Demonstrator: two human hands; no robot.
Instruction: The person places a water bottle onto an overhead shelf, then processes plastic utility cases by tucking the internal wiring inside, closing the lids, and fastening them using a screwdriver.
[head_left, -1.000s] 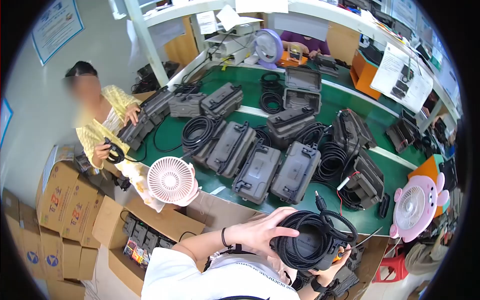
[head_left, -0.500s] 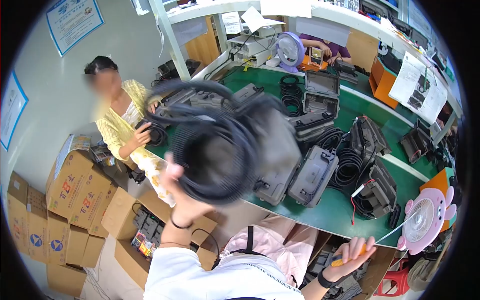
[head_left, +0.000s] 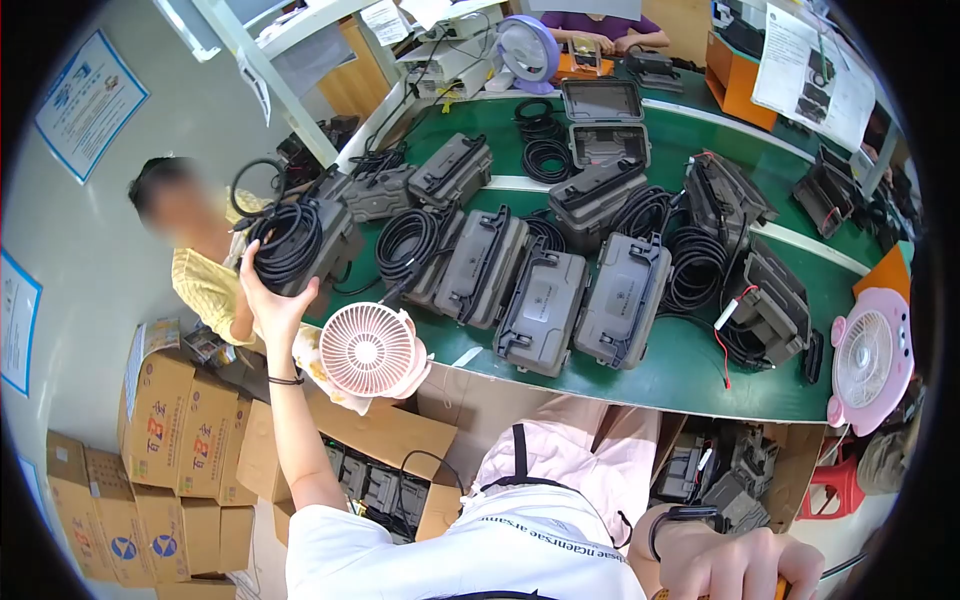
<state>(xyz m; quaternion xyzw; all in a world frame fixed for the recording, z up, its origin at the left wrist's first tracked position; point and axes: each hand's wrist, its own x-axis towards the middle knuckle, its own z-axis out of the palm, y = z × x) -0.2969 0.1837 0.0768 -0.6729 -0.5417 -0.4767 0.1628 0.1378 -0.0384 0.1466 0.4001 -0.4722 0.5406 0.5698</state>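
Observation:
My left hand reaches to the left end of the bench, thumb and fingers curved round a coil of black cable. Against that coil is a grey plastic case. Low at the right, my right hand is closed round an orange-handled screwdriver, mostly hidden by the fingers. Closed grey cases stand in a row along the near bench edge. Another black cable coil lies close to the left hand's coil.
A pink fan stands beside my left forearm, another pink fan at the right. The green bench carries several cases. Cardboard boxes are stacked at lower left. A person in a yellow top is at the left.
The cable coil and grey case moved from close in front of me to the bench's left end with my left hand. My right hand came down and nearer, still holding the screwdriver.

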